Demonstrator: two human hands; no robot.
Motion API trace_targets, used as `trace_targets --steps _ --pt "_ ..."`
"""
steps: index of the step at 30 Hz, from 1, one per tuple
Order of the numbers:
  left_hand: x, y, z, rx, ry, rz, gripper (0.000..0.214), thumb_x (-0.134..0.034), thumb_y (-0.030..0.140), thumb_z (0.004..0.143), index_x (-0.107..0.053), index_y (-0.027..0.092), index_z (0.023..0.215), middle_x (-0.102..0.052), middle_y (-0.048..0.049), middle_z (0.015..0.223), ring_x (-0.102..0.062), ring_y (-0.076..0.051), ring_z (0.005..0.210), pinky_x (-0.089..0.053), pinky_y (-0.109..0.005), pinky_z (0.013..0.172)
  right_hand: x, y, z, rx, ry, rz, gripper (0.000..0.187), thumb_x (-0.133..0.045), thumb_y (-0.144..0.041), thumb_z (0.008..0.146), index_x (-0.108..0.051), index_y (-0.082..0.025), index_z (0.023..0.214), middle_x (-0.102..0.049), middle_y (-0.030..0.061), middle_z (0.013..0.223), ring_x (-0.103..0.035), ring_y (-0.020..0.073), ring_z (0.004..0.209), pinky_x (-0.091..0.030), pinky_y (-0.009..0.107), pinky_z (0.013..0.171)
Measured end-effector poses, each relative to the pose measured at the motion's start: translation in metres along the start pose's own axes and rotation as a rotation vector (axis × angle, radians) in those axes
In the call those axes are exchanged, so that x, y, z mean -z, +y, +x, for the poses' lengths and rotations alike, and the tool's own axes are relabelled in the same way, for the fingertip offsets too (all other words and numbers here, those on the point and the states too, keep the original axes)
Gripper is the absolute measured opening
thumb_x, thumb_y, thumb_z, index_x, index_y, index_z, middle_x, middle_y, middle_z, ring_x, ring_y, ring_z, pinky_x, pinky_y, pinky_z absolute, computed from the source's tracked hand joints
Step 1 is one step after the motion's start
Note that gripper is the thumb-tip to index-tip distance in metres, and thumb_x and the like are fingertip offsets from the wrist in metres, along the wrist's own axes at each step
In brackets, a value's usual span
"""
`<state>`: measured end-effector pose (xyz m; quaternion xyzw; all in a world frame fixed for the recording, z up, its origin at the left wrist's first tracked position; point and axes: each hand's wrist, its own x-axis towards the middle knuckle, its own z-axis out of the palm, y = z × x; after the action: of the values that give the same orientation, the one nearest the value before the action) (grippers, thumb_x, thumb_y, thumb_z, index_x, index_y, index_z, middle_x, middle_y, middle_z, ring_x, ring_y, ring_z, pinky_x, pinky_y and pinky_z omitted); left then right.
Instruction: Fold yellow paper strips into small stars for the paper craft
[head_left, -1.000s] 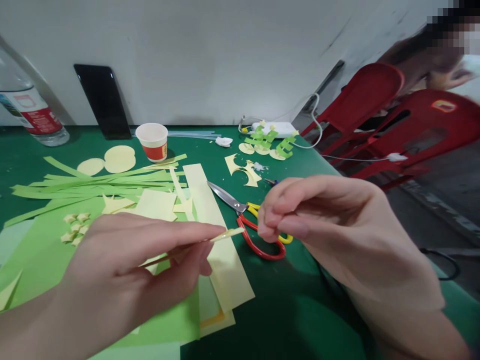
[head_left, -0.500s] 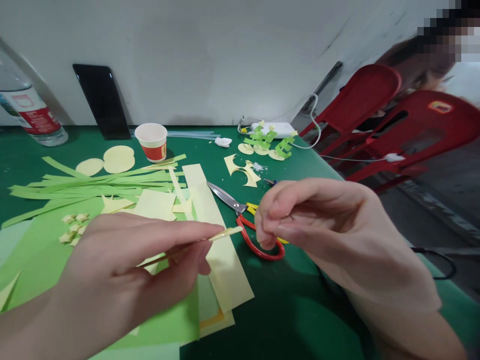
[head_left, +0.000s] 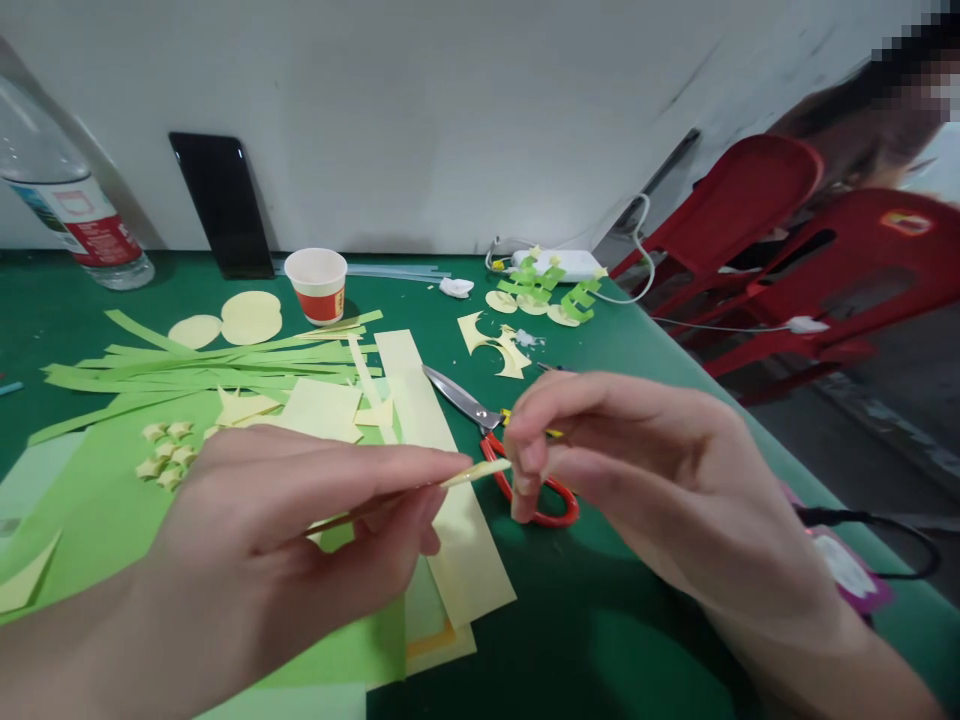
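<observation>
Between thumb and forefinger, my left hand [head_left: 315, 530] pinches a slim pale yellow paper piece [head_left: 480, 471] whose narrow tip points right. A thin brownish edge shows behind it in the palm. My right hand [head_left: 637, 470] is closed, its curled fingertips right at that tip; whether they grip it is hidden. Scissors [head_left: 486, 418] with red and yellow handles lie behind and partly beneath the right hand. Below the left hand are a green paper sheet [head_left: 112, 520], a pale yellow paper strip [head_left: 420, 400] and several small folded paper stars [head_left: 166, 455].
Green paper strips [head_left: 172, 368], yellow paper discs [head_left: 252, 318] and a paper cup [head_left: 316, 285] are farther back. A bottle [head_left: 82, 210] and a phone [head_left: 223, 205] stand by the wall. Curled green paper pieces [head_left: 579, 298] sit near a white power strip [head_left: 559, 265]. Red chairs [head_left: 870, 270] stand right.
My right hand has come closer to the left, and its fingertips now meet the tip of the yellow paper piece. The view has shifted slightly left.
</observation>
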<state>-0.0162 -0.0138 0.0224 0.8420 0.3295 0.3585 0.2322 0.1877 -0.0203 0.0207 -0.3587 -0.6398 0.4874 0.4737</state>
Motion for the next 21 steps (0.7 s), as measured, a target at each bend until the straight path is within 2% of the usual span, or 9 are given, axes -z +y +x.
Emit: trace_targets --steps 4,7,13,21 --pt "-0.0023 0.0024 0.0012 0.012 0.007 -0.091 0.023 -0.056 0.011 0.077 -0.064 0.027 0.091 -0.067 0.008 0.058 -0.056 -0.005 0.042 -0.043 -0.014 0.042 -0.0084 0.001 -0.0034 0.187 0.009 -0.215 0.022 -0.061 -0.006 0.074 -0.064 -0.02 0.09 -0.062 0.0035 0.078 -0.059 0.0139 0.069 -0.052 0.025 0.056" --pt "-0.0044 0.0027 0.0003 0.046 0.003 -0.178 0.024 -0.058 0.008 0.076 -0.065 0.026 0.089 -0.066 0.0085 0.057 -0.056 -0.005 0.042 -0.045 -0.013 0.043 -0.0098 0.0031 -0.0054 0.258 -0.006 -0.297 0.026 -0.061 -0.003 0.072 -0.063 -0.021 0.091 -0.062 0.004 0.079 -0.058 0.0157 0.074 -0.051 0.028 0.059" --pt "-0.0063 0.0004 -0.0006 0.081 -0.075 -0.245 0.024 -0.056 0.009 0.077 -0.067 0.026 0.089 -0.064 0.0072 0.054 -0.057 -0.007 0.042 -0.046 -0.013 0.04 -0.0062 0.0045 -0.0034 0.27 -0.089 -0.322 0.021 -0.063 -0.006 0.072 -0.059 -0.022 0.085 -0.059 0.0018 0.072 -0.055 0.015 0.068 -0.048 0.029 0.057" --pt "-0.0086 -0.0016 -0.0032 0.003 -0.096 -0.195 0.026 -0.056 0.01 0.076 -0.068 0.027 0.092 -0.064 0.0054 0.053 -0.054 -0.008 0.038 -0.041 -0.016 0.036 -0.0032 0.0026 -0.0012 0.217 -0.217 -0.284 0.018 -0.064 -0.005 0.07 -0.055 -0.017 0.079 -0.056 0.0015 0.073 -0.052 0.0113 0.066 -0.046 0.025 0.058"
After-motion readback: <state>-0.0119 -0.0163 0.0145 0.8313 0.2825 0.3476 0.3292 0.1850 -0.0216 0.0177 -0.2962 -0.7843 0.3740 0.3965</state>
